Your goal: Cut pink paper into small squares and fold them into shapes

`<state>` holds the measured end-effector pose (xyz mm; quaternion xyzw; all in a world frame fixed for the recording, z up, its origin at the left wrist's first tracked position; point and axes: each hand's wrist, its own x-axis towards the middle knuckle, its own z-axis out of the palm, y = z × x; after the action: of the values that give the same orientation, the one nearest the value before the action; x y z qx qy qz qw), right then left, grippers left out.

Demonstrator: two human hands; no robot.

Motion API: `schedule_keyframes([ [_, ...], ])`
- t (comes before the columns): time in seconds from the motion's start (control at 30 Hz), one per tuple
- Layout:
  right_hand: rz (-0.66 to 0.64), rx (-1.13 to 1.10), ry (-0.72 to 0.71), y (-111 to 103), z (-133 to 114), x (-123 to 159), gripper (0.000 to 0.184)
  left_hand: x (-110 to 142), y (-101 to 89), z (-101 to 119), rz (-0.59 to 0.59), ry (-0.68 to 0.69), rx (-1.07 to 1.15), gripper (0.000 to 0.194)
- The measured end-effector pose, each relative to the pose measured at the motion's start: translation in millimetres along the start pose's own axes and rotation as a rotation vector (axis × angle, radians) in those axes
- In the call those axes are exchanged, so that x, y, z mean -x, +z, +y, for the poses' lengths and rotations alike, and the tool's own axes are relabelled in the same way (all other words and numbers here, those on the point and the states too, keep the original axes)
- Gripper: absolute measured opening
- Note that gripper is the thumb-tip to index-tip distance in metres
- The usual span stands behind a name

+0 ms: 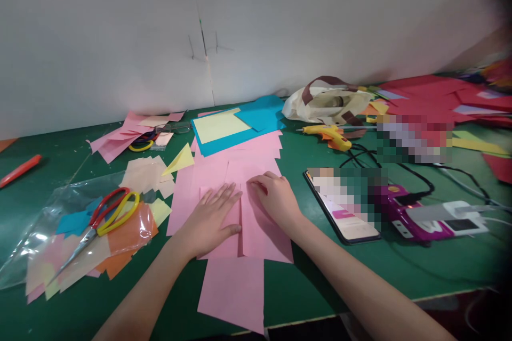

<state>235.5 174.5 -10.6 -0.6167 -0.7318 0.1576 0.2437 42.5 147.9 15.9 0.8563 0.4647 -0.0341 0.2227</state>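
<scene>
My left hand (pixel 214 218) lies flat with its fingers spread on a folded sheet of pink paper (pixel 228 248). A raised paper edge runs lengthwise beside its thumb. My right hand (pixel 278 200) rests on the right part of the pink paper, its fingers curled together near the top of that edge. Whether those fingertips pinch anything is hidden. More pink sheets (pixel 232 293) lie beneath and stick out toward me. Just beyond my hands, blue sheets (pixel 264 112) and a pale yellow sheet (pixel 220 125) are stacked on the pink ones.
Scissors (pixel 108 216) lie on a clear plastic bag (pixel 40 234) with coloured paper pieces at left. On the right are a phone (pixel 348 213), a purple power strip (pixel 416 218), cables and a yellow glue gun (pixel 328 133). A cloth bag (pixel 300 106) stands behind, near red sheets (pixel 424 93).
</scene>
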Motion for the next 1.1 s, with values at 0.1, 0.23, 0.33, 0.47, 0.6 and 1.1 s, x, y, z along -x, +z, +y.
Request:
schedule_keyframes([
  [0.1,0.007,-0.010,0.005,-0.3,0.8,0.3,0.029,-2.4,5.9,0.1,0.063,0.005,0.005,0.056],
  [0.23,0.008,-0.021,0.004,-0.8,0.7,0.4,0.028,-4.1,8.2,-1.0,0.090,0.015,0.000,0.052],
  [0.33,0.009,-0.042,0.008,-0.8,0.5,0.1,0.029,-5.4,8.8,-1.8,0.093,-0.005,-0.019,0.052],
  [0.47,0.013,-0.052,0.012,-1.2,1.0,-0.5,0.030,-8.0,8.5,0.9,0.102,-0.016,-0.021,0.050],
  [0.6,0.013,-0.018,0.017,-2.2,2.0,-1.1,0.031,-8.9,3.4,6.8,0.065,-0.018,0.044,0.047],
  [1.1,0.032,-0.075,0.013,1.1,4.3,-0.5,0.026,-2.6,-8.4,-2.1,0.003,-0.018,0.132,0.046],
])
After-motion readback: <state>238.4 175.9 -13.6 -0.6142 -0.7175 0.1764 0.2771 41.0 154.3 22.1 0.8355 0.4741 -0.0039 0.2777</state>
